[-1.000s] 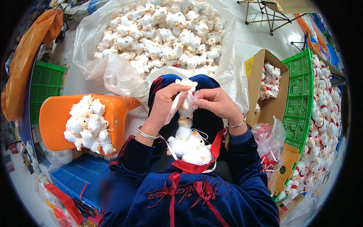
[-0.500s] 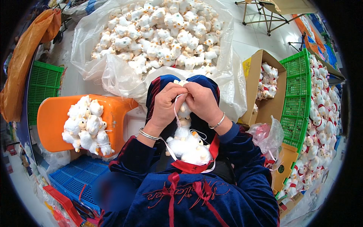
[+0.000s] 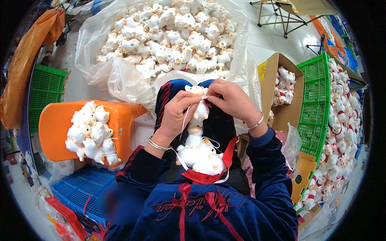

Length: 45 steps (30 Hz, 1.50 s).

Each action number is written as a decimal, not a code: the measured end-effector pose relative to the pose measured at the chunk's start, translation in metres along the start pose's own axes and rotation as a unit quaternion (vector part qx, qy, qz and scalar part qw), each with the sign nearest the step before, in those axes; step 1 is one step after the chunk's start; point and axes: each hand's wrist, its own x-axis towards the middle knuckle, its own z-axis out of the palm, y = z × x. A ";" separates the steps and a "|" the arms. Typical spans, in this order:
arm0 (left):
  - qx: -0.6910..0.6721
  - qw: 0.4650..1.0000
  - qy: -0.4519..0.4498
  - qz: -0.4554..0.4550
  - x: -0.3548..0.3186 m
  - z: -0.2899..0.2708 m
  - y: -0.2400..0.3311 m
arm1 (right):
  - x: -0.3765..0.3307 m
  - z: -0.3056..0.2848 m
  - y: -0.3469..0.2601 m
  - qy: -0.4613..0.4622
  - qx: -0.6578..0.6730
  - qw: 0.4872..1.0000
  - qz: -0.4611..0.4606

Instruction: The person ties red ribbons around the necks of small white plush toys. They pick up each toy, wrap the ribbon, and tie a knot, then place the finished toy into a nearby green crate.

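Between my knees a small white plush toy (image 3: pixel 198 113) stands with its head up, a bit of red at its neck. My left hand (image 3: pixel 177 112) is closed in a pinch beside the neck, on a thin white ribbon (image 3: pixel 185 119) that trails down toward my lap. My right hand (image 3: pixel 234 101) pinches the same ribbon just right of the toy's head. Below, more white plush toys (image 3: pixel 199 156) rest in my lap, with a wide red ribbon (image 3: pixel 204 178) curving around them. A thin white cord loops next to these toys.
A clear plastic sheet (image 3: pixel 90 50) holds a big heap of white plush toys ahead. Left is an orange stool (image 3: pixel 54 126) bearing several toys, above a blue crate (image 3: pixel 80 186). To the right stand a cardboard box (image 3: pixel 290 116) and a green crate (image 3: pixel 313 104), beside many red-collared toys.
My right hand has moved to the right and apart from my left, drawing the ribbon between them. The toy's head and the red at its neck now show.
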 end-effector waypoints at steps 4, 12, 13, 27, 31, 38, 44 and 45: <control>0.017 1.000 0.011 0.016 -0.002 -0.001 0.001 | 0.000 0.000 0.012 0.008 0.129 0.992 -0.009; 0.026 1.000 -0.007 0.008 -0.001 -0.006 0.002 | 0.000 0.030 0.021 0.041 0.576 0.807 0.121; 0.037 0.999 -0.017 0.006 -0.001 -0.011 0.001 | -0.001 0.033 0.025 0.062 0.511 0.849 0.121; -0.239 0.945 -0.029 -0.222 -0.006 -0.018 0.006 | -0.005 0.042 -0.008 0.045 0.097 0.993 0.059; -0.232 0.951 -0.133 -0.157 -0.001 -0.030 0.003 | -0.009 0.054 -0.004 0.076 0.078 0.991 0.077; -0.383 0.889 -0.123 -0.220 -0.005 -0.038 -0.014 | -0.009 0.054 -0.012 0.124 0.019 0.991 -0.040; -0.336 0.877 -0.099 -0.329 0.008 -0.045 0.008 | -0.013 0.065 -0.015 0.150 0.053 0.985 0.065; -0.285 0.894 -0.075 -0.338 0.010 -0.049 0.006 | -0.014 0.066 -0.015 0.151 0.053 0.985 0.062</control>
